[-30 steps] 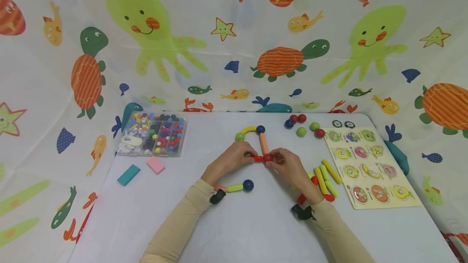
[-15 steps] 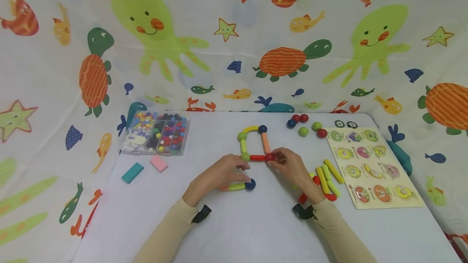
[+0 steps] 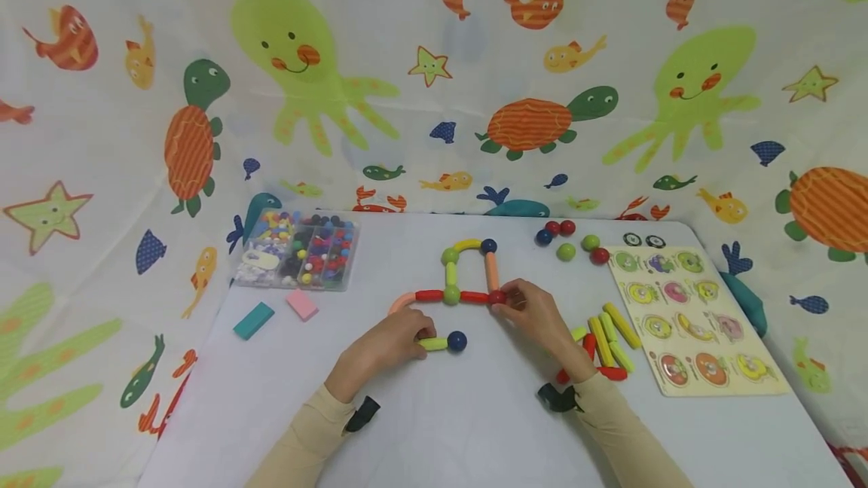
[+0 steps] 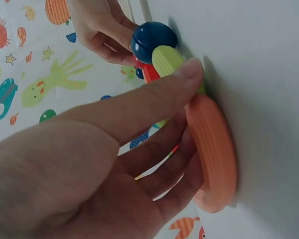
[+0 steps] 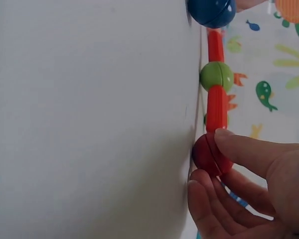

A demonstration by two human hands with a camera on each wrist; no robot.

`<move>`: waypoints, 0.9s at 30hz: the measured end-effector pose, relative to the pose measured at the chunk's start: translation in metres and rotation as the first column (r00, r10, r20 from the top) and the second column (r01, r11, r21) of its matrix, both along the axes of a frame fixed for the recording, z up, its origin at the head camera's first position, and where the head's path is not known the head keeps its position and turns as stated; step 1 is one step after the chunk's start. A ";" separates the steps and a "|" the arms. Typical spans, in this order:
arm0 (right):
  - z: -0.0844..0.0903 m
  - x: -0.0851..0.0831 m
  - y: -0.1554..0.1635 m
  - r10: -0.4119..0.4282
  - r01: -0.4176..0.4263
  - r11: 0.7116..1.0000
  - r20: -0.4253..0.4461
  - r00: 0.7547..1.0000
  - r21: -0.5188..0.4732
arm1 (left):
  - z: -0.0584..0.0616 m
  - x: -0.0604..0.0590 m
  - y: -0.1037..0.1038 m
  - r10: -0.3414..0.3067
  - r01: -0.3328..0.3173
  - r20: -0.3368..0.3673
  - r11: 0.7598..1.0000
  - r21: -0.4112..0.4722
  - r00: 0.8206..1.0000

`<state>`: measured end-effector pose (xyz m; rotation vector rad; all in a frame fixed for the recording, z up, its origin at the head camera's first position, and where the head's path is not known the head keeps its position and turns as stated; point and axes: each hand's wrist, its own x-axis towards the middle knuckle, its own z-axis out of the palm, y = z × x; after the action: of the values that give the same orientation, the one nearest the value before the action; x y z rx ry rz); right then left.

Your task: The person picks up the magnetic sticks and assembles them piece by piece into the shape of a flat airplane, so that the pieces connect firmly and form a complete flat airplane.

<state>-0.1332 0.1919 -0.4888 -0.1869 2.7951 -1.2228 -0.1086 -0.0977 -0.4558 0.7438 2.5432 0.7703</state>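
Note:
My left hand [image 3: 382, 347] pinches a yellow-green rod [image 3: 432, 343] near its joint with a curved orange rod [image 4: 215, 154]. A dark blue ball [image 3: 457, 341] sits on the rod's other end. The curved orange rod leads up to a red rod, which meets a green ball [image 3: 451, 294]. My right hand [image 3: 536, 315] pinches a dark red ball [image 5: 212, 154] between thumb and fingers. Another red rod [image 5: 217, 107] joins that ball to the green one. Above them, straight and curved rods with balls form a closed loop on the table; my left fingers partly hide the curved piece.
Loose rods [image 3: 606, 333] lie right of my right wrist, with several loose balls [image 3: 566, 251] behind. A fruit puzzle board [image 3: 695, 322] is at the right. A divided bead box [image 3: 298, 251], a teal block [image 3: 254, 320] and a pink block [image 3: 301, 305] are at the left.
My left hand has left the loop's lower-left green ball and moved down-left to pinch the yellow-green rod. The red rod left of that ball has come into view. My right hand stays at the red ball.

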 end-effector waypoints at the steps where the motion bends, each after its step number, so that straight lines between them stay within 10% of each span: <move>1: -0.001 -0.002 -0.003 -0.003 0.003 1.000 -0.001 1.000 0.001 | -0.001 -0.002 -0.002 0.018 -0.018 0.014 1.000 0.005 1.000; 9: -0.003 -0.029 -0.024 -0.037 0.037 0.999 0.000 0.999 0.014 | -0.002 -0.020 -0.019 0.132 -0.132 0.003 0.991 0.031 0.991; 27: -0.003 -0.067 -0.040 -0.056 0.056 0.998 -0.006 0.998 -0.009 | -0.014 -0.051 -0.028 0.145 -0.139 -0.154 0.989 0.048 0.977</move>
<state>-0.2006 0.1516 -0.4916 -0.1132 2.8189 -1.2489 -0.1596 -0.1252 -0.4695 0.6636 2.7554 0.8374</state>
